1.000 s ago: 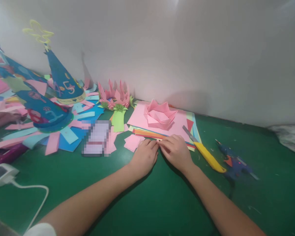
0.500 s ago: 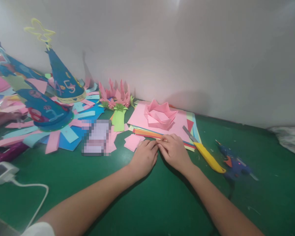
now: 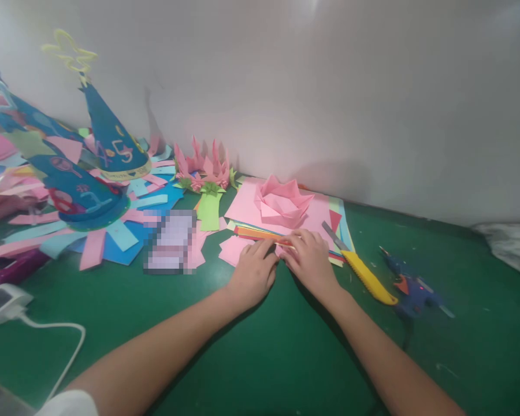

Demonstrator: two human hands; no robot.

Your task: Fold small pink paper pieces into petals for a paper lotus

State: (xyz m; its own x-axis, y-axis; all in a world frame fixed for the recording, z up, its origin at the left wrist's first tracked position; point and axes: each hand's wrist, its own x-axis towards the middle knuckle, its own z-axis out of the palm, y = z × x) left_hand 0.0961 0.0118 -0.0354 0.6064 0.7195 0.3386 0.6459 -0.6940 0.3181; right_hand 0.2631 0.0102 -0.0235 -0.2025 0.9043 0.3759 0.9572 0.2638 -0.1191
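Both my hands meet over the green table, just in front of a stack of coloured paper (image 3: 238, 209). My left hand (image 3: 255, 271) is closed, fingertips pinching one side of a small piece of pink paper (image 3: 279, 249). On its other side, my right hand (image 3: 307, 263) is bent over the same piece with fingers and thumb pressed on it. The fingers hide most of the paper, so its folds cannot be made out. Beyond them a pink folded paper flower (image 3: 282, 202) sits on the stack. Small pink paper pieces (image 3: 231, 251) lie left of my left hand.
A yellow utility knife (image 3: 366, 277) lies with its blade out, and a blue glue gun (image 3: 416, 292) is farther right. Leftward are a blurred-out phone (image 3: 172, 241), a pink paper crown (image 3: 205, 173), blue cone hats (image 3: 112, 136) and a white cable (image 3: 75, 328). A wall stands behind.
My right hand's fingers have lifted and shifted slightly forward over the paper. My left fingers have moved a little away from me. Everything else stays in place.
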